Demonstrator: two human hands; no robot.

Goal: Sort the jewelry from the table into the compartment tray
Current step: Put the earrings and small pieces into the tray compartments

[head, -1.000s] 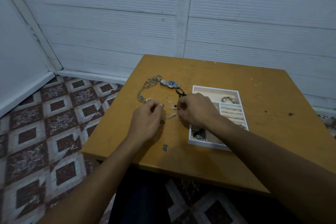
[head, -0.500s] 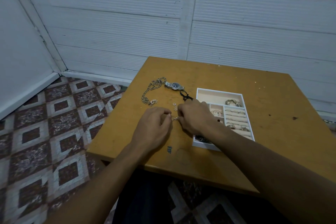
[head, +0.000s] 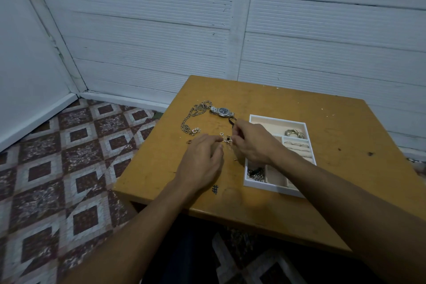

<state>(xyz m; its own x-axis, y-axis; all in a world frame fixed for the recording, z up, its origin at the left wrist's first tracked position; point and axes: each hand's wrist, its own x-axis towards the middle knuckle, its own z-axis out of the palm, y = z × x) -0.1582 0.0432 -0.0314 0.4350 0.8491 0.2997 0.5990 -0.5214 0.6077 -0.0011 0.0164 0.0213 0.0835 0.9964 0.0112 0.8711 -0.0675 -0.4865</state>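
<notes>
A white compartment tray (head: 253,183) lies on the wooden table (head: 299,210), holding rings, a bangle (head: 293,133) and a dark chain (head: 255,173). Left of it lie a silver watch (head: 222,111), a long chain necklace (head: 193,117) and small earrings (head: 226,138). My right hand (head: 252,143) pinches a small piece among the earrings, its wrist over the tray's left edge. My left hand (head: 202,163) rests on the table beside it, fingertips touching the small pieces.
A black loop (head: 232,121) lies between the watch and my right hand. A tiny red piece (head: 189,142) sits left of my left hand. A hash mark (head: 215,189) is drawn near the table's front edge. White wall panels stand behind; patterned tiles cover the floor.
My right hand has moved up and away from the tray's near corner toward the earrings. My left hand has flattened and slid toward the same small pieces.
</notes>
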